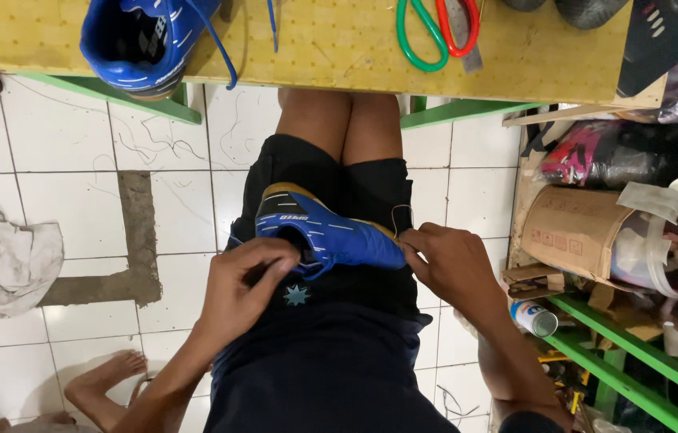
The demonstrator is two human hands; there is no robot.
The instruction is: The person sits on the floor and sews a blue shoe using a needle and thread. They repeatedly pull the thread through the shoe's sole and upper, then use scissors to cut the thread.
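1. The left hand (247,277) curls narrowly over the opening and heel end of a blue shoe (327,232) lying on the lap, fingers pressed into or onto it; exactly what they pinch cannot be told
2. The right hand (451,261) closes on the shoe's toe end, fingertips pinched there, with a thin dark thread (400,210) looping just above; any needle is too small to see
3. By my reading the work on this shoe is under way, not finished: both hands are on it and it has not joined the table (515,56)
4. Farther off, a second blue shoe (143,36) rests on the table edge, laces hanging, with scissors (435,32) well apart from it
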